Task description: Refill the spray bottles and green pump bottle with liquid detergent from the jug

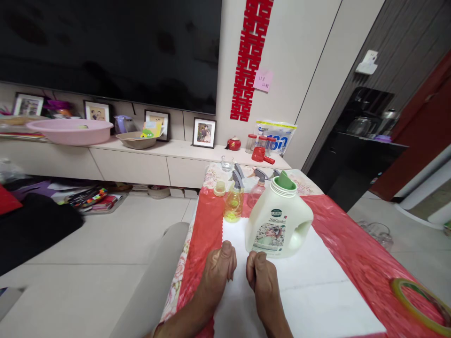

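My left hand (219, 268) is curled into a loose fist, thumb uppermost, over the left edge of a white sheet (317, 295). A short gap away, my right hand (263, 278) is closed the same way, with nothing visible in its fingers. Just beyond it stands a large pale green detergent jug (282, 216), its mouth uncapped and a green spout showing. To the jug's left is a spray bottle (233, 206) holding yellow liquid, with a grey trigger head. A pale yellow cap (219, 188) lies near that bottle. Behind the jug, a clear pinkish spray bottle (256, 191) is partly hidden.
A red cover (338, 225) lies over the floral tablecloth (211, 176). A roll of tape (419, 305) rests at the right edge. Behind, a low cabinet (183, 162) carries framed photos, a pink basin (70, 131) and several jars. A glass cup (226, 163) stands at the table's far end.
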A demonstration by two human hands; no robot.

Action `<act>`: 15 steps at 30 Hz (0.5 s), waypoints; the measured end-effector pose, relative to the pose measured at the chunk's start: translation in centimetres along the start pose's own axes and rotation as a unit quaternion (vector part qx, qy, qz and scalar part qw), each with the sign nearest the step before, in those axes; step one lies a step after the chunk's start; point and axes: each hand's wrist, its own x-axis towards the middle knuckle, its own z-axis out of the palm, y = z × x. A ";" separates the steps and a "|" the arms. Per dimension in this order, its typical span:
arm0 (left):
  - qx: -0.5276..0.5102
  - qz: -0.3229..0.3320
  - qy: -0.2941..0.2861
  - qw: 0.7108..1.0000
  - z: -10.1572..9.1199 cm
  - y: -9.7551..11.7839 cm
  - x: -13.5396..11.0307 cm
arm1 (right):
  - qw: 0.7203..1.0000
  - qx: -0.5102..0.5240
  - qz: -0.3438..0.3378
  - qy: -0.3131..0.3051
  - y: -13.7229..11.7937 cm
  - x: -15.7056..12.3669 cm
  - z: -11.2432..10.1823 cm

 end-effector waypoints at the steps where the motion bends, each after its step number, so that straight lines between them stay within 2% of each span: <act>1: -0.001 0.002 -0.001 1.000 0.0 -0.2 0.0 | 1.000 0.000 -0.002 0.001 0.1 0.0 0.0; 10: 0.011 -0.003 -0.014 1.000 0.2 -1.1 0.4 | 1.000 -0.014 -0.003 0.019 0.1 0.6 -0.6; 12: 0.014 0.005 -0.011 1.000 0.1 -0.8 0.6 | 0.999 -0.025 -0.013 0.030 -0.5 0.7 -2.0; 14: 0.020 0.022 -0.005 1.000 -0.1 -0.1 0.9 | 0.998 -0.028 -0.035 0.054 -1.3 0.9 -4.2; 15: 0.022 0.029 -0.004 0.999 -0.2 0.3 1.1 | 0.995 -0.026 -0.053 0.084 -1.7 1.0 -5.6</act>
